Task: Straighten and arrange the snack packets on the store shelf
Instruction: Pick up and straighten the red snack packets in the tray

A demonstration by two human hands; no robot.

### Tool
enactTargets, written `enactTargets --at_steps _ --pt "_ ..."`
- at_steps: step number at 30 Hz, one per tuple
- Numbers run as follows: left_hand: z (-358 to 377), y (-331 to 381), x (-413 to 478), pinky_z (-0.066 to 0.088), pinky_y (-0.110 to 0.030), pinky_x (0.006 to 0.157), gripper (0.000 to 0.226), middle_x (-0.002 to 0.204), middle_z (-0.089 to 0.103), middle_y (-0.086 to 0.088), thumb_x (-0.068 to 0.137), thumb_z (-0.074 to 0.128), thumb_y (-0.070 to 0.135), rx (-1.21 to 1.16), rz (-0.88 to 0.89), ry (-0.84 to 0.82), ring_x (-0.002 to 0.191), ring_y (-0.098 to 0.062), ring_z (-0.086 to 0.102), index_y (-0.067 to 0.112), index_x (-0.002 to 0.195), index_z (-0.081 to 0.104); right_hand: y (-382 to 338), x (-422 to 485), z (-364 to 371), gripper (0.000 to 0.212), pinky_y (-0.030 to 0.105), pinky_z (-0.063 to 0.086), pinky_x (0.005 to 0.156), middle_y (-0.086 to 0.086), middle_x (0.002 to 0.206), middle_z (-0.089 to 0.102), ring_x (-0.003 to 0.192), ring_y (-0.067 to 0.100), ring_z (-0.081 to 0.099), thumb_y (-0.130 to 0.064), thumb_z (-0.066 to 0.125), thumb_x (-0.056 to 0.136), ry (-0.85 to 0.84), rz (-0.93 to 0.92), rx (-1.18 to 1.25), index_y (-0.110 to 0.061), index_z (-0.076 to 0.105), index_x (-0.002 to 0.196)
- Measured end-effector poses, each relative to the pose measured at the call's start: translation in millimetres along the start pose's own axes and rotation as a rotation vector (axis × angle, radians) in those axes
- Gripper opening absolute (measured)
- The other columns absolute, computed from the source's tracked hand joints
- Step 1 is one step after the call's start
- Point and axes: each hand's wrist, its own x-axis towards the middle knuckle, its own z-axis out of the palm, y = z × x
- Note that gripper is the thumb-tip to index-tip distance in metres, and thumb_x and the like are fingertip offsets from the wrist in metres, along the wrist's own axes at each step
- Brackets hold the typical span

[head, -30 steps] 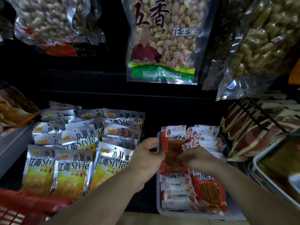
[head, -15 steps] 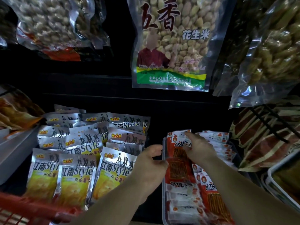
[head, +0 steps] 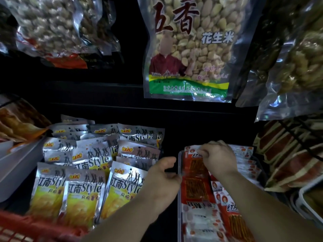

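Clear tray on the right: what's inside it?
The clear tray holds overlapping rows of red snack packets. The right hand pinches one at the back, covering those beneath; the left hand holds the left rim. Tray floor is hidden.

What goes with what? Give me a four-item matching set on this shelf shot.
1 silver-and-yellow foil chip packets
2 large clear peanut bag with green band
3 left hand
4 right hand

A pinches the top of a red-and-white snack packet
B hangs up top
C grips the left rim of a clear plastic tray
D overlap left of that tray

Pairs: 1-D, 2-B, 3-C, 4-A
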Motion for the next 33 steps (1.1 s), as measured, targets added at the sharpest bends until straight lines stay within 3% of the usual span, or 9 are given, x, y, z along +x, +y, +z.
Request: enactTargets --at_steps 6,9,11,15,18,22,24,28,33 --pt "-7.4 4.8 -9.2 0.045 -0.013 0.086 0.034 0.124 0.062 0.010 0.095 0.070 0.015 -0.036 0.032 0.056 0.113 -0.001 0.057 0.039 0.118 0.066 -31.1 -9.2 -65.1 0.014 0.037 0.051 0.073 -0.007 0.083 0.066 0.084 0.020 0.064 -0.028 0.075 0.096 0.025 -0.092 0.260 -0.032 0.069 0.108" --pt "-4.6 15.0 -19.4 0.042 0.000 0.073 0.029 0.096 0.066 0.028 0.093 0.071 0.007 -0.046 0.137 0.033 0.088 0.018 0.061 0.035 0.096 0.069 -54.4 -22.2 -93.7 0.019 0.029 0.044 0.061 0.002 0.074 0.061 0.067 0.017 0.057 -0.025 0.075 0.095 -0.155 -0.012 0.557 -0.031 0.057 0.099" --pt "-2.9 18.6 -22.5 0.045 0.000 0.068 0.025 0.096 0.069 0.020 0.089 0.075 0.003 -0.048 0.172 0.040 0.081 0.019 0.062 0.027 0.095 0.070 -63.3 -29.6 -109.5 0.018 0.028 0.047 0.061 0.012 0.074 0.064 0.065 0.021 0.059 -0.019 0.080 0.091 -0.258 -0.005 0.706 -0.022 0.063 0.095" --pt "-3.7 26.5 -32.1 0.059 -0.025 0.074 0.026 0.091 0.077 0.000 0.088 0.075 -0.001 -0.091 0.131 -0.030 0.082 -0.009 0.073 0.023 0.099 0.070 -63.5 -47.1 -126.5 0.010 0.018 0.053 0.070 -0.001 0.074 0.072 0.072 0.007 0.068 -0.008 0.082 0.086 -0.298 0.037 0.923 -0.007 0.073 0.091" --pt "-5.5 28.2 -35.0 0.062 -0.034 0.082 0.033 0.095 0.078 0.001 0.089 0.074 -0.001 -0.105 0.131 -0.037 0.091 -0.018 0.074 0.027 0.106 0.071 -51.7 -55.3 -130.7 0.008 0.023 0.056 0.077 0.001 0.095 0.075 0.089 0.014 0.071 -0.017 0.080 0.089 -0.268 0.162 0.960 -0.012 0.075 0.092" --pt "-5.7 31.3 -36.5 0.062 -0.030 0.083 0.044 0.101 0.078 0.005 0.089 0.071 -0.006 -0.182 0.137 -0.047 0.095 -0.011 0.074 0.027 0.118 0.069 -35.9 -63.0 -137.4 0.029 0.045 0.061 0.090 0.024 0.118 0.071 0.108 0.039 0.071 -0.010 0.072 0.094 -0.510 0.339 1.194 -0.024 0.074 0.120" --pt "-2.5 32.7 -38.5 0.061 -0.023 0.078 0.051 0.103 0.078 0.010 0.089 0.071 -0.009 -0.219 0.133 -0.088 0.094 -0.005 0.073 0.030 0.122 0.067 -37.8 -66.3 -138.4 0.036 0.047 0.058 0.096 0.018 0.117 0.074 0.110 0.037 0.071 -0.005 0.066 0.098 -0.528 0.343 1.215 -0.023 0.070 0.129" --pt "2.3 33.3 -37.6 0.059 -0.020 0.075 0.049 0.104 0.079 0.005 0.090 0.070 -0.009 -0.237 0.157 -0.083 0.094 -0.007 0.074 0.026 0.125 0.068 -45.4 -65.1 -138.6 0.037 0.038 0.059 0.084 0.003 0.103 0.077 0.092 0.021 0.073 -0.004 0.065 0.098 -0.556 0.348 1.224 -0.021 0.070 0.130" --pt "0.7 25.9 -32.2 0.059 -0.029 0.090 0.065 0.120 0.073 0.010 0.089 0.077 0.004 -0.232 0.166 -0.068 0.109 -0.009 0.071 0.048 0.133 0.059 -48.7 -71.0 -126.7 0.050 0.060 0.050 0.106 0.016 0.120 0.072 0.116 0.038 0.068 -0.005 0.072 0.095 -0.471 0.342 1.141 -0.043 0.068 0.129"
